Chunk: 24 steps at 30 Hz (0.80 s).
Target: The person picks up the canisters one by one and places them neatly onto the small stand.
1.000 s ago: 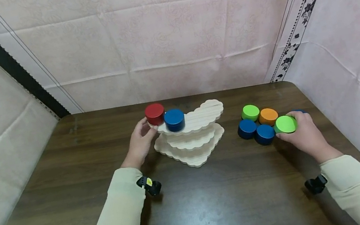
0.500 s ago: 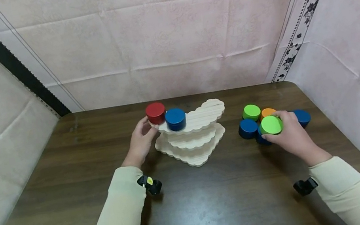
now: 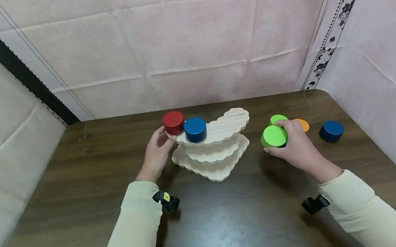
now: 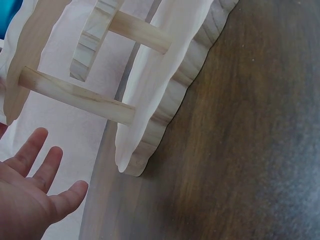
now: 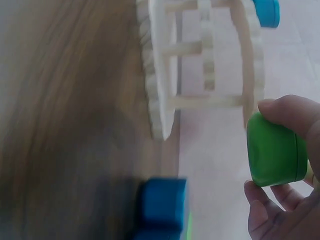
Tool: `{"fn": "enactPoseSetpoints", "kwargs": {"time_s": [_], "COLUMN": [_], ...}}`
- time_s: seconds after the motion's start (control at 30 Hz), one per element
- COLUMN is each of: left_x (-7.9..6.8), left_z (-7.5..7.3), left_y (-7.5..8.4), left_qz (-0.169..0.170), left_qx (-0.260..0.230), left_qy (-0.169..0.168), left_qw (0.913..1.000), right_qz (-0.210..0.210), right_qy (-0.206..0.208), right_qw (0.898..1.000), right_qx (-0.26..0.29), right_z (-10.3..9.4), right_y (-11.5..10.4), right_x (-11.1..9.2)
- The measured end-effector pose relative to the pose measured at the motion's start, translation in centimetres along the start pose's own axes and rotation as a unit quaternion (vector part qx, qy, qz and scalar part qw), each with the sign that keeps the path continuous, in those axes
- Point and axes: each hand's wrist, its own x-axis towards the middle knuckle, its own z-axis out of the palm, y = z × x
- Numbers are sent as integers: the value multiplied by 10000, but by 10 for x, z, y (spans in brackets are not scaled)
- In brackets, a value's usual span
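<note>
In the head view my left hand point(image 3: 156, 155) is at the left corner of a three-tiered pale wooden stand point(image 3: 228, 127), thumb and forefinger pinching the top tier's edge just below a red round tin point(image 3: 173, 122). The left wrist view shows the other fingers point(image 4: 52, 162) spread, apart from the stand's wooden posts. A blue tin point(image 3: 195, 129) sits beside the red one on the top tier. My right hand point(image 3: 297, 148) grips a green lidded tin point(image 3: 273, 136) between thumb and fingers, raised above the table. The right wrist view shows this green tin point(image 5: 272, 150) with a lid seam.
Under and behind my right hand are another green tin point(image 3: 278, 118), an orange tin point(image 3: 303, 124) and blue tins point(image 5: 162, 202), mostly hidden in the head view. One blue tin point(image 3: 331, 131) stands farther right. Patterned cloth point(image 3: 183, 42) hangs behind the brown table point(image 3: 224, 225).
My right hand has moved left with the green tin, from the right of the tin group to its left side, uncovering the far-right blue tin. The left hand keeps its place at the stand.
</note>
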Motion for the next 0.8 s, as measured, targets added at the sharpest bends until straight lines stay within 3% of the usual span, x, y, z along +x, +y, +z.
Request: {"fn": "enactPoseSetpoints", "kwargs": {"time_s": [0.33, 0.8], "left_x": [2, 5], "left_z": [1, 1], "left_y": [0, -2], "left_qz": [85, 131], "left_qx": [-22, -80], "left_qy": [56, 41], "left_qw": [9999, 9999], "right_qz": [41, -187], "right_qy": [-194, -90], "right_qw": [9994, 9986], "right_qx": [300, 479], "right_z": [16, 25], "right_y": [-26, -55], "right_x": [11, 28]}}
